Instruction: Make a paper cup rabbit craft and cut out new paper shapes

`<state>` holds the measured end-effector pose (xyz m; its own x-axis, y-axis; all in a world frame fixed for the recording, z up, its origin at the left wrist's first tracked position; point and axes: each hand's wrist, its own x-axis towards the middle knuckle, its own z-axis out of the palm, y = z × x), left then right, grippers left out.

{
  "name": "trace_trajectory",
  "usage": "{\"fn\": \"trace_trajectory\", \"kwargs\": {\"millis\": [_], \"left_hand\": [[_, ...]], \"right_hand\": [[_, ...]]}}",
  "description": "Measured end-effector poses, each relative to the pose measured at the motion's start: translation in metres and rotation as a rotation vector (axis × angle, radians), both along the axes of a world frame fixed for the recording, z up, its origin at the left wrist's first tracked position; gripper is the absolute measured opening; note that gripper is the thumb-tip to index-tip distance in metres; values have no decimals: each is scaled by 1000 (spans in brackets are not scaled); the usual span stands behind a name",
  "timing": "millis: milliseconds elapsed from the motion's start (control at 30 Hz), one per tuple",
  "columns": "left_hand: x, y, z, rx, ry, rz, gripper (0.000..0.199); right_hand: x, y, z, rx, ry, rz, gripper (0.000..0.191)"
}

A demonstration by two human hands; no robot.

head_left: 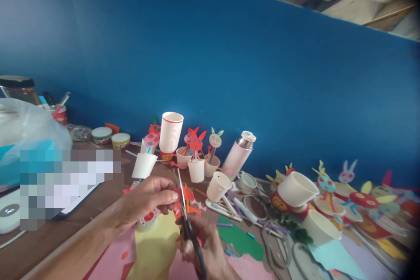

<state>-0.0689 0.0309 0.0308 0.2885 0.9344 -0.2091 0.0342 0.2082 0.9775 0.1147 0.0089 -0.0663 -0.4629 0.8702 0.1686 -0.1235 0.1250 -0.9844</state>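
Observation:
Pinched between the fingers of my left hand (154,194) is a small piece of red paper (187,194). My right hand (205,240) grips a pair of scissors (183,201) by dark handles, the blades pointing up and away from me. The blades lie right beside the red paper; whether they touch it I cannot tell. Below the hands are a yellow paper sheet (154,245), pink paper (123,245) and red scraps. A white paper cup (144,165) lies tilted just beyond my left hand.
Paper-cup figures with animal heads (215,141) stand along the blue wall, near a cup stack (171,133) and a thermos (238,155). More cups and figures (328,188) crowd the right. Green paper (243,240) lies right of my hands, a plastic bag (33,122) far left.

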Motion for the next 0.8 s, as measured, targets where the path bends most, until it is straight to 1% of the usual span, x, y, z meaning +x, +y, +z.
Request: {"fn": "trace_trajectory", "kwargs": {"millis": [133,200,300,400,533,667,733,800], "left_hand": [[0,-1,-3,31,9,-22,21],[2,-2,-4,35,-54,-30,20],[6,-3,-6,-16,-198,36,13],[13,-4,-6,-25,-268,119,11],[24,-8,-4,7,-256,171,11],[27,-9,-2,28,-217,275,10],[26,-8,-3,35,-211,287,9],[23,-6,-3,13,-206,266,9]], "right_hand": [[0,-1,5,-28,4,-8,60],[0,-1,8,-41,2,-23,61],[0,-1,10,-44,-4,-37,62],[-1,0,9,-24,24,-45,61],[-2,0,6,-46,85,-52,59],[-3,-1,4,-20,67,-55,58],[-3,-2,4,-1,55,-38,56],[-3,-2,3,7,55,-19,56]]}}
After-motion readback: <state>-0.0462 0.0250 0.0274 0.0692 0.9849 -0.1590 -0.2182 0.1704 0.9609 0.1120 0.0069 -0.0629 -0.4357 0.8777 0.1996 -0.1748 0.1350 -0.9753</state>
